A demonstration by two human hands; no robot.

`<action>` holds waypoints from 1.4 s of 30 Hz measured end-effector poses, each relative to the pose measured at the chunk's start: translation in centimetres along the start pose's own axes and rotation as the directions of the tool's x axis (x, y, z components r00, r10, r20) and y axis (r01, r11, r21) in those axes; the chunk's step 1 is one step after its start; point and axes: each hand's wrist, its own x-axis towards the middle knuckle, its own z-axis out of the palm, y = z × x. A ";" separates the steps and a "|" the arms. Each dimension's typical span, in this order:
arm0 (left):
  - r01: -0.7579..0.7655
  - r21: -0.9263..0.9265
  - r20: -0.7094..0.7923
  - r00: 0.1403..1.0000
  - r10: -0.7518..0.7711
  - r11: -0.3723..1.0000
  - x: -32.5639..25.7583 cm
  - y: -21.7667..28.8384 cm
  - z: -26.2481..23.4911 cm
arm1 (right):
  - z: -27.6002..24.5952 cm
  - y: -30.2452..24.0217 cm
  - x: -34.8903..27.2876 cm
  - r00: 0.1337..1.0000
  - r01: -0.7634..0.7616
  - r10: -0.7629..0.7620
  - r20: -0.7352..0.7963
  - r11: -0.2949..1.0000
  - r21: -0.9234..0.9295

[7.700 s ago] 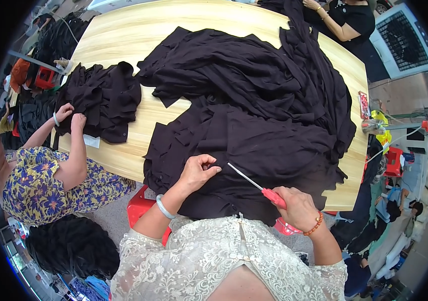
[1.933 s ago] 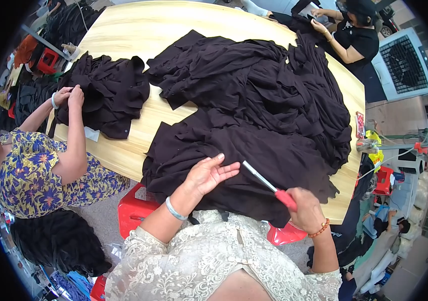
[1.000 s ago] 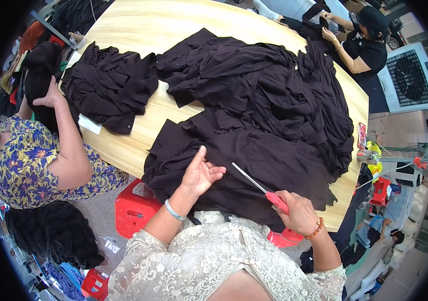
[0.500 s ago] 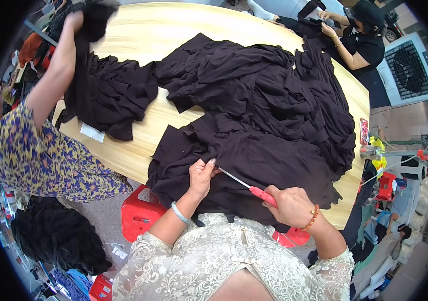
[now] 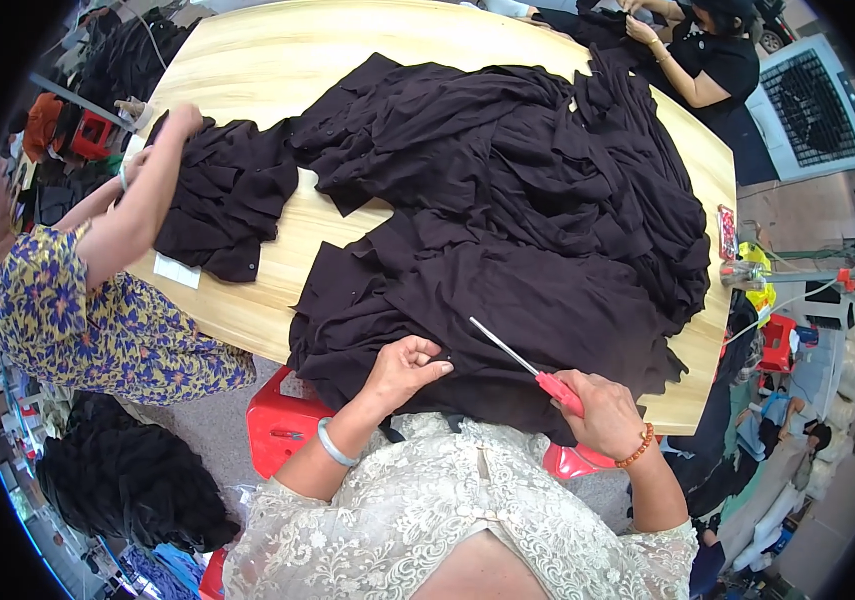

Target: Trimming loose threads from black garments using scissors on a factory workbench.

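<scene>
My right hand is closed around the red handle of a screwdriver-like tool. Its thin metal shaft points up and left, and the tip lies over a dark garment spread at the table's near side. Left of it, my left hand rests low over the same cloth with fingers loosely curled and thumb apart. A tiny dark spot, perhaps a button, shows beside the fingertips; I see nothing clearly held. More dark garments lie heaped beyond.
At the left, a co-worker in a flowered dress handles a dark garment over a white paper. Another person works at the far right. Red stools stand under the wooden table's edge. A clamp-like fitting sits at the right edge.
The tool's tip has moved away from my left fingers, up and right. My left hand has loosened its pinch on the cloth. The left co-worker's raised arm has come down.
</scene>
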 end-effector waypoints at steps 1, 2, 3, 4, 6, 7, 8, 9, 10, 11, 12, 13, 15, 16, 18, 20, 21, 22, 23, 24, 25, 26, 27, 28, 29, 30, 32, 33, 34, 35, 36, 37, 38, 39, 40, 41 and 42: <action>0.019 -0.016 -0.014 1.000 -0.019 1.000 -0.2 -0.1 -0.1 | 0.1 0.1 -0.3 1.000 0.001 -0.001 0.009 1.000 0.000; 0.037 -0.034 -0.029 0.999 -0.038 0.999 -0.4 0.1 -0.3 | 0.2 0.2 -0.5 1.000 0.000 0.000 0.009 1.000 0.002; 0.076 -0.036 -0.028 0.997 -0.077 0.996 -0.7 0.2 -0.5 | 0.5 0.4 -0.7 1.000 0.010 -0.010 -0.004 1.000 0.022; 0.077 -0.037 -0.028 0.997 -0.078 0.996 -0.8 0.1 -0.4 | 0.6 0.5 -0.9 1.000 0.021 -0.020 -0.017 0.999 0.042; 0.088 -0.068 -0.017 0.996 -0.089 0.994 -1.2 -0.2 -0.4 | 0.6 0.4 -1.0 1.000 0.016 -0.015 -0.007 0.999 0.044; 0.028 -0.050 -0.017 0.999 -0.029 0.998 -1.2 -0.8 -0.4 | 0.6 0.3 -1.0 1.000 0.009 -0.010 0.001 0.999 0.047; -0.033 -0.032 -0.016 0.999 0.032 0.999 -1.2 -1.4 -0.2 | 0.7 0.3 -1.0 1.000 0.014 -0.014 0.004 0.999 0.046; -0.062 0.064 -0.035 0.997 0.065 0.996 -1.4 -1.7 0.3 | 0.9 0.4 -1.0 1.000 0.023 -0.023 0.007 0.999 0.036; -0.063 0.061 -0.037 0.997 0.065 0.996 -1.6 -1.6 0.7 | 0.9 0.4 -1.0 0.999 0.032 -0.033 0.011 0.999 0.026; -0.149 0.178 -0.083 0.983 0.166 0.973 -2.1 -1.3 1.2 | 0.9 0.3 -1.0 0.999 0.034 -0.034 0.012 0.999 0.023; -0.224 0.297 -0.118 0.956 0.269 0.928 -2.4 -1.0 1.4 | 0.8 0.3 -1.1 0.999 0.031 -0.032 0.019 0.999 0.022; -0.205 0.181 -0.128 0.965 0.230 0.962 -2.6 -0.9 1.5 | 0.8 0.2 -1.1 0.999 0.028 -0.029 0.027 0.999 0.021; -0.164 -0.138 -0.084 0.985 0.154 0.977 -2.5 -1.5 0.8 | 0.8 0.3 -1.1 0.999 0.039 -0.039 0.019 0.999 0.018; -0.154 -0.255 -0.064 0.988 0.142 0.955 -2.5 -1.5 0.5 | 0.8 0.3 -1.2 0.999 0.048 -0.048 0.011 0.999 0.017; -0.111 -0.262 -0.042 0.994 0.103 0.959 -2.7 -0.8 0.3 | 0.7 0.1 -1.2 0.999 0.044 -0.045 0.027 0.999 0.013; -0.031 -0.249 0.007 0.999 0.033 0.968 -2.6 -0.9 -0.2 | 0.7 0.1 -1.2 0.998 0.039 -0.040 0.043 0.999 0.008; -0.033 -0.250 0.004 0.999 0.035 0.968 -2.6 -0.8 -0.1 | 0.9 0.3 -1.2 0.997 0.059 -0.059 0.041 0.998 0.013; -0.062 -0.232 -0.045 0.998 0.053 0.971 -2.6 -0.7 0.2 | 1.0 0.4 -1.2 0.996 0.077 -0.078 0.039 0.997 0.018; -0.089 -0.212 -0.094 0.993 0.071 0.973 -2.5 -0.6 0.4 | 1.0 0.3 -1.2 0.996 0.079 -0.079 0.039 0.997 0.017; -0.089 -0.211 -0.093 0.993 0.071 0.973 -2.6 -0.6 0.5 | 0.9 0.2 -1.2 0.995 0.087 -0.088 0.042 0.996 0.025; -0.141 -0.126 -0.124 0.984 0.126 0.982 -2.6 -0.7 0.6 | 0.8 0.1 -1.2 0.994 0.095 -0.097 0.044 0.995 0.033; -0.190 -0.038 -0.149 0.972 0.183 0.981 -2.6 -0.7 0.7 | 0.7 0.1 -1.3 0.995 0.093 -0.095 0.043 0.995 0.034; -0.188 -0.038 -0.148 0.972 0.181 0.981 -2.6 -0.7 0.8 | 0.5 0.1 -1.3 0.991 0.093 -0.094 0.096 0.996 0.008; -0.333 0.124 -0.169 0.921 0.351 0.935 -2.6 -0.6 0.8 | 0.4 0.0 -1.4 0.985 0.094 -0.091 0.148 0.995 -0.018; -0.457 0.285 -0.160 0.844 0.512 0.843 -2.6 -0.5 0.9 | 0.1 -0.2 -1.5 0.985 0.092 -0.089 0.148 0.996 -0.016; -0.465 0.302 -0.177 0.830 0.529 0.832 -2.4 -0.2 0.8 | -0.2 -0.5 -1.5 0.974 0.104 -0.098 0.205 0.994 -0.019; -0.488 0.367 -0.182 0.797 0.575 0.792 -1.9 -0.7 0.0 | -0.6 -0.8 -1.6 0.959 0.114 -0.106 0.262 0.993 -0.018; -0.487 0.365 -0.180 0.799 0.573 0.793 -2.0 -0.7 -0.1 | -0.6 -0.9 -1.6 0.964 0.116 -0.101 0.247 0.992 -0.048; -0.503 0.452 -0.135 0.778 0.614 0.737 -2.0 -0.6 -0.3 | -0.6 -1.0 -1.6 0.968 0.118 -0.097 0.232 0.990 -0.078; -0.515 0.533 -0.085 0.756 0.648 0.671 -2.0 -0.5 -0.2 | -0.5 -1.0 -1.5 0.968 0.115 -0.094 0.233 0.990 -0.077; -0.515 0.534 -0.082 0.758 0.647 0.671 -2.1 -0.3 -0.1 | -0.5 -1.1 -1.3 0.965 0.121 -0.101 0.244 0.990 -0.072; -0.524 0.536 -0.072 0.752 0.655 0.661 -2.1 -0.1 0.1 | -0.4 -1.2 -1.2 0.961 0.128 -0.107 0.256 0.989 -0.067; -0.533 0.539 -0.063 0.747 0.662 0.652 -2.1 0.0 0.2 | -0.5 -1.3 -1.2 0.961 0.127 -0.107 0.255 0.990 -0.064; -0.532 0.538 -0.072 0.744 0.664 0.654 -2.0 0.0 0.2 | -0.5 -1.3 -1.2 0.962 0.128 -0.109 0.249 0.990 -0.060; -0.531 0.538 -0.072 0.745 0.663 0.655 -2.0 0.0 0.2 | -0.5 -1.4 -1.2 0.963 0.129 -0.112 0.244 0.990 -0.056; -0.527 0.557 -0.062 0.744 0.665 0.642 -2.0 0.1 0.1 | -0.4 -1.3 -1.2 0.963 0.129 -0.112 0.244 0.990 -0.055; -0.524 0.575 -0.053 0.743 0.668 0.628 -2.1 0.2 0.1 | -0.4 -1.3 -1.2 0.961 0.139 -0.125 0.246 0.989 -0.042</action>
